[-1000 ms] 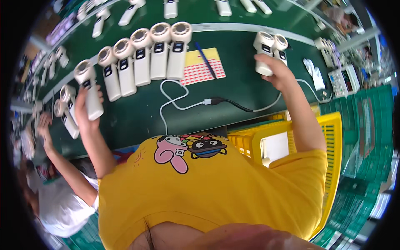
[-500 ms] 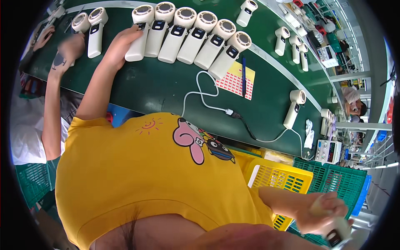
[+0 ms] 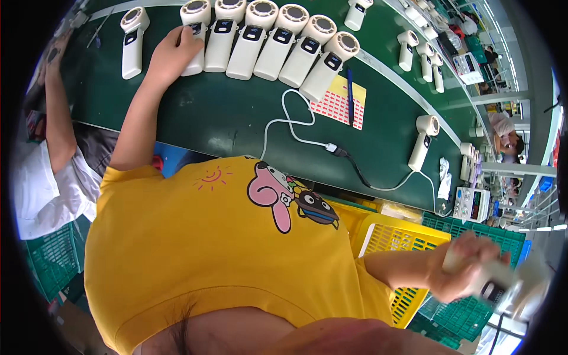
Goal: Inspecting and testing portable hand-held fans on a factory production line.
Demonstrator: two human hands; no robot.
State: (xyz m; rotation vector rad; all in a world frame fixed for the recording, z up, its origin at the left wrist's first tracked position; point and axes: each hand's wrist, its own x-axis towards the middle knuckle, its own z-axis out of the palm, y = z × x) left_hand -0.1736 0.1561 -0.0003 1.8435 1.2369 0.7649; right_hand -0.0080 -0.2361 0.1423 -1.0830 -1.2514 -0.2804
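Several white handheld fans stand side by side in a slanting row, each with a round grille head and a small dark display. My left hand (image 3: 174,54) is closed at the leftmost fan (image 3: 196,14) of the row, its bent fingers by the display; the palm side is hidden. Out at the lower right, my right hand (image 3: 464,267) grips another handheld fan (image 3: 496,289) by its handle, head pointing outward and smeared by motion. A single fan (image 3: 133,44) lies left of my left hand.
A white cable (image 3: 290,120) curls across the green table (image 3: 225,112). Beside it are a sticker sheet (image 3: 340,106) with a pen (image 3: 351,97), and a plugged-in fan (image 3: 421,148). A power supply (image 3: 471,204) and yellow crate (image 3: 408,236) are right. A co-worker's arm (image 3: 59,118) is left.
My right hand has lifted slightly with its fan, whose head now shows. My left hand's fingers have bent more at the display. The co-worker's hand has drawn away left; one fan there is gone.
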